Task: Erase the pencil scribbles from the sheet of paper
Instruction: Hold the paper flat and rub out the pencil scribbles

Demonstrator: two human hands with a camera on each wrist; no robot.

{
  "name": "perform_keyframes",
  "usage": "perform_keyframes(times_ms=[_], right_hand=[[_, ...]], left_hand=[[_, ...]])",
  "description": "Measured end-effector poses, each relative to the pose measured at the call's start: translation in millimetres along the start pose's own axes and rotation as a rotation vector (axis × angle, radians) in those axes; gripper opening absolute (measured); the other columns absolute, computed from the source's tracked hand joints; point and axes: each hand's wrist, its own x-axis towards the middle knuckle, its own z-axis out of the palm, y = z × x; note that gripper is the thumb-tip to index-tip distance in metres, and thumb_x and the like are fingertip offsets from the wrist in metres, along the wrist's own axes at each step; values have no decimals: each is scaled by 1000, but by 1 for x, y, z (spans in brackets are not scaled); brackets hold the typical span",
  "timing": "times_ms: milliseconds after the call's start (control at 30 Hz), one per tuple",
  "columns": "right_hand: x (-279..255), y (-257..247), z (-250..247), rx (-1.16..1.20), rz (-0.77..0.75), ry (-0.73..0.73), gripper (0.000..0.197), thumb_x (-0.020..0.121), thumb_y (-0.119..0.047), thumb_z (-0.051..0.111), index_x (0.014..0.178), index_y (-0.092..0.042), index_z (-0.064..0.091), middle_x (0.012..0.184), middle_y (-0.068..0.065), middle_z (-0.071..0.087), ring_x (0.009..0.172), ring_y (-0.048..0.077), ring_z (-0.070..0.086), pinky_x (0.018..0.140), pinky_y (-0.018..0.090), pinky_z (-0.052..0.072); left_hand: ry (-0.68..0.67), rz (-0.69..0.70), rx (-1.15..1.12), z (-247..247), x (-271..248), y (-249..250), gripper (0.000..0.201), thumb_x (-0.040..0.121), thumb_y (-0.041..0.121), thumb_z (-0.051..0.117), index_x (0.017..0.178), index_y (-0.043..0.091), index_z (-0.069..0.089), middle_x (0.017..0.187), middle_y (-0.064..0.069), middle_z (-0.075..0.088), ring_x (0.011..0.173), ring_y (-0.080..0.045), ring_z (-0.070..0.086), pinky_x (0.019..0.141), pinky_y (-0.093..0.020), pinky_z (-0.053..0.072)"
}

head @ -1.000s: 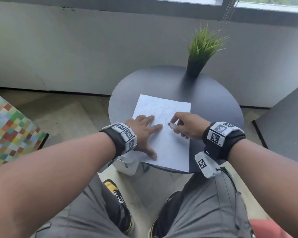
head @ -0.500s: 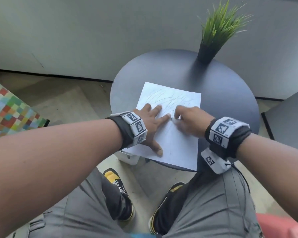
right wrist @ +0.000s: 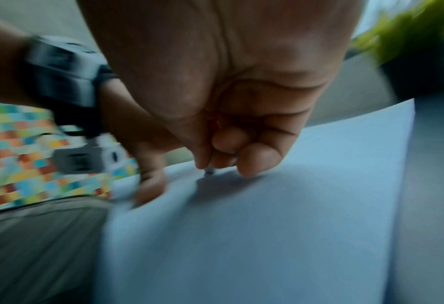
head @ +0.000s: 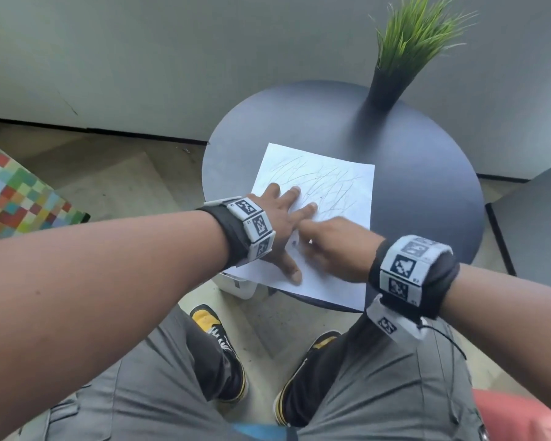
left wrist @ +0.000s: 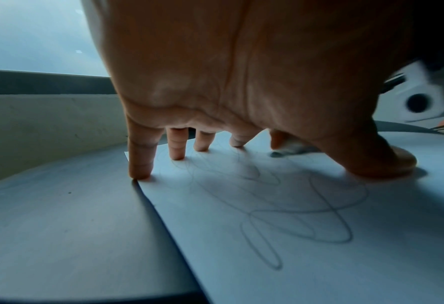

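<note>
Right hand (head: 337, 246), fingers curled, pinches a small eraser (right wrist: 208, 171) onto the sheet of paper (head: 347, 283). Just beside it, the left hand (head: 280, 224) presses flat with fingers spread. Beyond both, pencil scribbles (head: 328, 189) cover the paper on the round table (head: 427, 192).

Your sheet of paper (head: 337, 183) looks thin, matt and smooth, with faint grey pencil scribbles (head: 326, 189) on it. The round table (head: 427, 173) beneath shows a smooth, dark, satin finish. Your wristbands (head: 233, 237) look like black cloth carrying hard white plastic blocks. Your trousers (head: 379, 393) are matt grey cloth.
</note>
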Motion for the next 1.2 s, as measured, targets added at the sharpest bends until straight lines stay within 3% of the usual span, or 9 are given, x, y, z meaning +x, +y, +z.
perform_keyframes(times_ms=[167,333,467,600,733,900,1033,1133,1200], right_hand=[[15,34,-21,-46,256,154,19,96,-35,43,102,-20,51,98,11,62,81,31,56,70,35,49],[-6,-10,-3,-30,-31,-43,15,97,-30,44,104,-18,49,86,4,55,78,26,53,68,36,46],[8,31,-20,-37,259,177,17,96,-33,44,101,-19,51,97,12,62,79,29,55,70,35,50],[-9,-8,0,-36,-35,-62,8,97,-27,47,101,-20,49,87,1,58,76,21,51,66,31,42],[5,28,-19,-63,220,152,23,97,-36,44,104,-16,51,97,13,62,83,32,58,73,37,52],[-8,1,-3,-54,-3,-31,18,98,-34,43,101,-18,50,89,3,62,76,23,54,69,34,47],[6,30,-18,-57,241,171,21,96,-36,43,102,-18,53,96,11,63,84,31,56,68,33,45],[-9,3,-7,-74,-4,-3,21,98,-31,39,106,-17,52,91,5,61,81,25,54,68,33,43],[-15,11,-11,-71,-7,-24,31,95,-42,37,102,-18,55,88,1,61,78,21,52,69,31,42]], left_hand=[[2,-5,18,0,1,0,140,47,97,57,155,36,-7,163,-5,-1,140,-38,15,104,-57,40],[-27,-12,7,-5,-1,2,138,49,94,61,155,36,-8,164,-4,-3,142,-38,12,104,-58,40],[-11,-19,27,-4,-2,3,137,51,94,60,156,36,-7,162,-5,1,140,-38,15,101,-57,42],[-31,-25,37,-7,-4,6,137,52,92,62,156,35,-7,162,-6,1,141,-39,14,103,-59,41],[-14,-26,38,-7,-3,6,136,52,93,61,156,36,-6,160,-7,5,139,-38,16,101,-59,42],[-34,-23,26,-8,-4,7,136,51,91,63,155,37,-6,160,-6,4,138,-39,16,101,-60,42],[-26,-26,38,-8,-2,6,137,51,93,61,155,37,-7,159,-6,6,137,-39,18,100,-61,42],[-47,-35,30,-10,-5,8,135,52,91,64,155,38,-5,160,-7,4,139,-40,15,101,-62,41],[-46,-37,42,-11,-5,10,136,53,90,64,155,37,-8,161,-8,2,139,-40,15,102,-62,40]])
